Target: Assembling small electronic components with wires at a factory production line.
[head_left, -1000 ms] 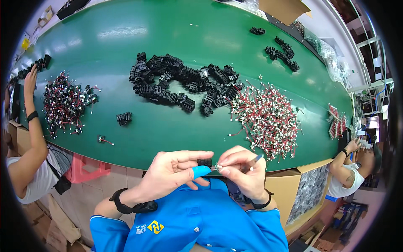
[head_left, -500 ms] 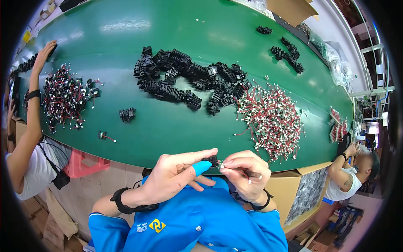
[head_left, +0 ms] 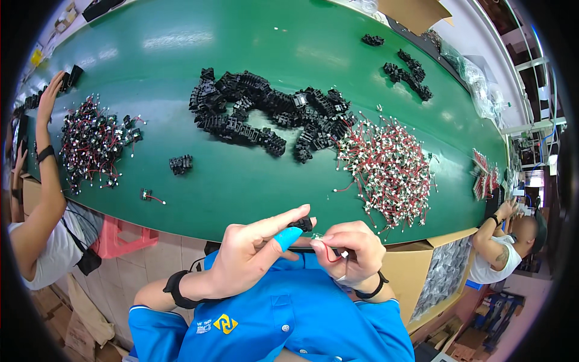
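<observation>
My left hand point(head_left: 244, 256), a blue cover on one finger, pinches a small black plastic housing point(head_left: 303, 224) at its fingertips. My right hand point(head_left: 357, 256) is closed on a small connector board with a red wire point(head_left: 328, 253), its board end toward the housing. A narrow gap separates the two parts. Both hands are over the table's near edge, in front of my blue shirt. Ahead and to the right lies a heap of white connector boards with red wires point(head_left: 389, 169). Farther off, joined rows of black housings point(head_left: 241, 130) curve across the green table point(head_left: 241, 193).
One short black housing block point(head_left: 180, 165) and a single wired piece point(head_left: 151, 196) lie to the left. Beyond them is a pile of wired black pieces point(head_left: 93, 145), beside a co-worker's arm point(head_left: 51, 175). At right are an open carton point(head_left: 443, 277) and another person point(head_left: 503, 241).
The board in my right hand has come away from the black housing, and its red wire now shows. At far left, the co-worker's hand has moved down slightly.
</observation>
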Demonstrator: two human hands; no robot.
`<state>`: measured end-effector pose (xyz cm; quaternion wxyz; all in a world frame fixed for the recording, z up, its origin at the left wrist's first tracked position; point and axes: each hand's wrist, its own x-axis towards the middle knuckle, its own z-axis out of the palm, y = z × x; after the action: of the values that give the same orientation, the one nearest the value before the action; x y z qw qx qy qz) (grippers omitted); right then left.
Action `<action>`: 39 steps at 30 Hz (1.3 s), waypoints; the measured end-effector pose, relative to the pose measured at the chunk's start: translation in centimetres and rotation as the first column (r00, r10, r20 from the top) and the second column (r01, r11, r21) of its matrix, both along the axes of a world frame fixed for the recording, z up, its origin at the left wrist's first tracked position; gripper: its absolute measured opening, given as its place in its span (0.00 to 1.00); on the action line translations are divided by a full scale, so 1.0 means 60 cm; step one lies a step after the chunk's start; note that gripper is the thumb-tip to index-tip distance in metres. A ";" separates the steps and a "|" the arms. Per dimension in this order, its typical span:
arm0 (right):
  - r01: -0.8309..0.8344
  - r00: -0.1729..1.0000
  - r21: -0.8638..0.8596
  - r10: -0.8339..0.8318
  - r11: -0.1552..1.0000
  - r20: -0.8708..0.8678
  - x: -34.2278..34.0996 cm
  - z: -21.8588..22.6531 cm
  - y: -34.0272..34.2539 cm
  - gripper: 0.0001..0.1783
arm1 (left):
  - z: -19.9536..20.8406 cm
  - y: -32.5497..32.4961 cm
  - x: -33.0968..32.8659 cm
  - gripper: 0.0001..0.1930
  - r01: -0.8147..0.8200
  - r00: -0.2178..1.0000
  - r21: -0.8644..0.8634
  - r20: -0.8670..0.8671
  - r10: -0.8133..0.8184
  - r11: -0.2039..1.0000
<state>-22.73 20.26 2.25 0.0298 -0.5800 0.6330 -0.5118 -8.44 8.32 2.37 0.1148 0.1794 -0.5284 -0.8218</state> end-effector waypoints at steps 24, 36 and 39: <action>0.040 0.999 -0.091 -0.037 0.995 0.037 0.024 -0.016 0.000 0.13 | 0.001 0.014 -0.001 0.20 -0.149 0.989 -0.371 -0.078 0.129 0.917; 0.076 0.997 -0.117 -0.076 0.990 0.004 0.028 -0.018 -0.010 0.18 | 0.001 0.019 0.004 0.27 -0.147 0.989 -0.422 -0.081 0.124 0.895; 0.079 0.997 -0.116 -0.076 0.990 0.030 0.032 -0.024 -0.010 0.18 | -0.003 0.021 0.002 0.28 -0.169 0.985 -0.465 -0.109 0.134 0.869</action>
<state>-20.83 19.68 0.81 -0.0164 -0.5490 0.6235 -0.5563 -8.32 9.60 2.21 0.2383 0.1568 -0.6924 -0.6627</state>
